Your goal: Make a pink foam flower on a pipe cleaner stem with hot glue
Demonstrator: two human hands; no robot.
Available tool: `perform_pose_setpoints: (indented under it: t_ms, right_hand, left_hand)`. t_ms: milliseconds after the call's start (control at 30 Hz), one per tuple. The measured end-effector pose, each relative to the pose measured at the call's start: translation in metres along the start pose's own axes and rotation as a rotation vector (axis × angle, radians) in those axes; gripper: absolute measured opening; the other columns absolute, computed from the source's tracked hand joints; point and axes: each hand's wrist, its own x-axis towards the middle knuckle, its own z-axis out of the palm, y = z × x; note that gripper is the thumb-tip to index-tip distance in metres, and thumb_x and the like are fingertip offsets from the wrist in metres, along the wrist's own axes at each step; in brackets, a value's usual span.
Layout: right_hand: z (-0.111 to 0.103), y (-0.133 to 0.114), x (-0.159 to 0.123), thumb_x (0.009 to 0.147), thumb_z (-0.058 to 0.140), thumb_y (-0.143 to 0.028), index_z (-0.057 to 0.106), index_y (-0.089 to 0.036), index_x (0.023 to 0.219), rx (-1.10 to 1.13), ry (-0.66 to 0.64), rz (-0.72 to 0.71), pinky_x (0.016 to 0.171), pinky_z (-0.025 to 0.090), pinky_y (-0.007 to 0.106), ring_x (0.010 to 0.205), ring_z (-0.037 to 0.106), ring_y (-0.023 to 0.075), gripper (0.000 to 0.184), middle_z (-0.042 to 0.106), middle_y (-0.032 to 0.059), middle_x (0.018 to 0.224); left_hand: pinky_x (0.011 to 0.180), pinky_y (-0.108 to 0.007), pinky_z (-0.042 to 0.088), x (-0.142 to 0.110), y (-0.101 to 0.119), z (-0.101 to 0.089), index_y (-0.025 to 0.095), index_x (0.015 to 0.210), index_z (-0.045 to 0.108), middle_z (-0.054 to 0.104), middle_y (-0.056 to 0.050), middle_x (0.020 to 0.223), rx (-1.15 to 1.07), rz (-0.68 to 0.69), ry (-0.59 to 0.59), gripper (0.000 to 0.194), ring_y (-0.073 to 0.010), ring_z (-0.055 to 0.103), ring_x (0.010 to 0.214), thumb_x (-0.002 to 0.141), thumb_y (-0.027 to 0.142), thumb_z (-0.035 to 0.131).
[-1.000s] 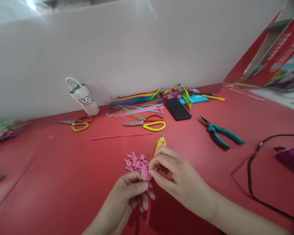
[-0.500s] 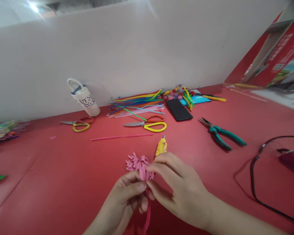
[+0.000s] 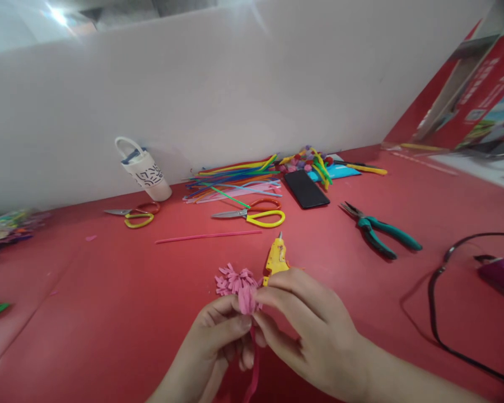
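Note:
My left hand (image 3: 220, 330) pinches the base of a pink petalled flower (image 3: 247, 300) between thumb and fingers. A darker pink strip (image 3: 254, 369) hangs down from beneath it, between my hands. From the other side my right hand (image 3: 315, 324) grips the flower's edge with thumb and fingertips. Just behind the flower are thin pink cut pieces (image 3: 231, 280); whether they are joined to it I cannot tell. A yellow glue gun (image 3: 276, 257) lies past my right hand, its nozzle pointing away and its rear hidden by the fingers.
Scissors (image 3: 265, 217), a pink stick (image 3: 208, 237) and pliers (image 3: 378, 232) lie beyond my hands. Farther back are colourful pipe cleaners (image 3: 235, 182), a black phone (image 3: 306, 189), more scissors (image 3: 138, 217) and a white cup (image 3: 147, 176). A dark cable (image 3: 434, 302) curves at right.
My right fingers have shifted slightly at the flower, and more of the yellow glue gun shows behind them. The grip of my left hand stays the same.

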Motion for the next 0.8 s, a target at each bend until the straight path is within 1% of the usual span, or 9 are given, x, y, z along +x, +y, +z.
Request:
perform_pose_setpoints:
  t_ms: [100,267,467,600,800]
  right_hand:
    - [0.0013,0.0004,-0.0002,0.081,0.054,-0.011,0.055,-0.014,0.098,-0.011,-0.020,0.011,0.069,0.044,0.032,0.079,0.052,0.0186,0.017,0.059,0.0069,0.090]
    - [0.0045,0.0031,0.0005,0.082,0.054,-0.012,0.055,-0.014,0.101,0.009,-0.034,0.031,0.069,0.044,0.032,0.080,0.052,0.0186,0.019,0.059,0.0071,0.091]
    - [0.0047,0.0028,0.0017,0.081,0.052,-0.011,0.057,-0.014,0.100,0.017,-0.017,0.043,0.069,0.045,0.031,0.080,0.054,0.0182,0.020,0.059,0.0071,0.089]
    - [0.0045,0.0008,0.0003,0.080,0.052,-0.009,0.057,-0.014,0.100,0.036,-0.018,0.065,0.071,0.046,0.031,0.082,0.055,0.0184,0.022,0.060,0.0073,0.090]
    - [0.0026,0.0011,0.0008,0.079,0.053,-0.009,0.055,-0.016,0.103,0.109,0.001,0.098,0.074,0.046,0.029,0.084,0.054,0.0172,0.024,0.058,0.0063,0.092]
  left_hand:
    - [0.040,-0.012,0.040,0.0003,-0.0001,0.0003,0.012,0.073,0.068,0.064,0.000,0.059,-0.012,0.004,0.001,0.004,-0.0035,0.052,0.039,0.073,0.013,0.064]
    - [0.040,-0.012,0.040,0.0010,-0.0002,0.0010,0.012,0.075,0.069,0.061,0.002,0.054,-0.022,-0.006,0.021,0.006,-0.0040,0.053,0.038,0.070,0.014,0.066]
    - [0.041,-0.013,0.040,0.0008,-0.0001,0.0012,0.013,0.075,0.068,0.065,0.000,0.064,0.012,0.004,0.033,0.004,-0.0035,0.053,0.039,0.072,0.012,0.065]
    - [0.040,-0.013,0.041,0.0006,0.0006,0.0023,0.013,0.074,0.069,0.063,0.001,0.057,0.008,0.001,0.032,0.005,-0.0042,0.053,0.038,0.070,0.015,0.067]
    - [0.036,-0.011,0.039,0.0010,-0.0001,0.0041,0.012,0.075,0.069,0.063,0.001,0.054,-0.038,0.012,0.032,0.007,-0.0042,0.053,0.036,0.069,0.016,0.069]
